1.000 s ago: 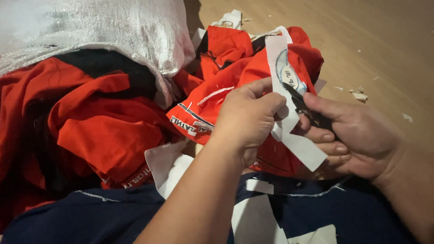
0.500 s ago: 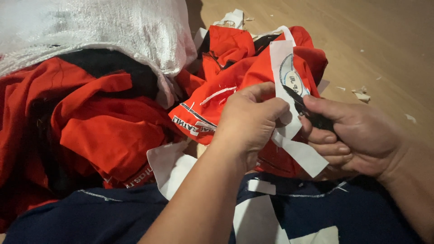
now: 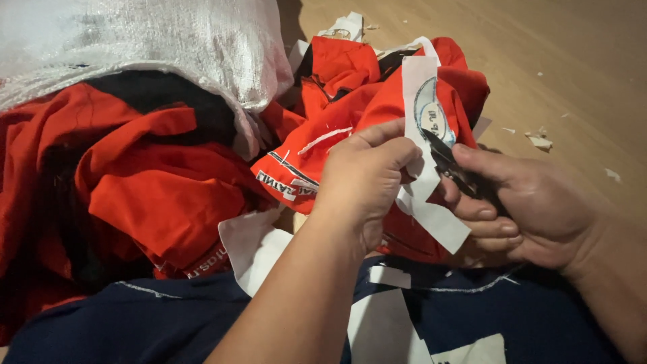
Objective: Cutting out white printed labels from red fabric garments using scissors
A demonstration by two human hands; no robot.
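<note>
- Head view: the left hand [image 3: 367, 178] is curled shut, pinching a white paper strip [image 3: 424, 155] that bears a round blue mark; the strip hangs over a red garment [image 3: 357, 121].
- The right hand [image 3: 532, 205] is closed around small dark scissors [image 3: 453, 165], whose blades touch the strip's edge just beside the left thumb.
- More red cloth [image 3: 155, 195] is heaped to the left under a white woven sack [image 3: 148, 40].
- Dark blue fabric [image 3: 168, 323] lies nearest, with white paper pieces [image 3: 253, 246] on it.
- Paper scraps [image 3: 539, 141] dot the wooden floor [image 3: 573, 61].
</note>
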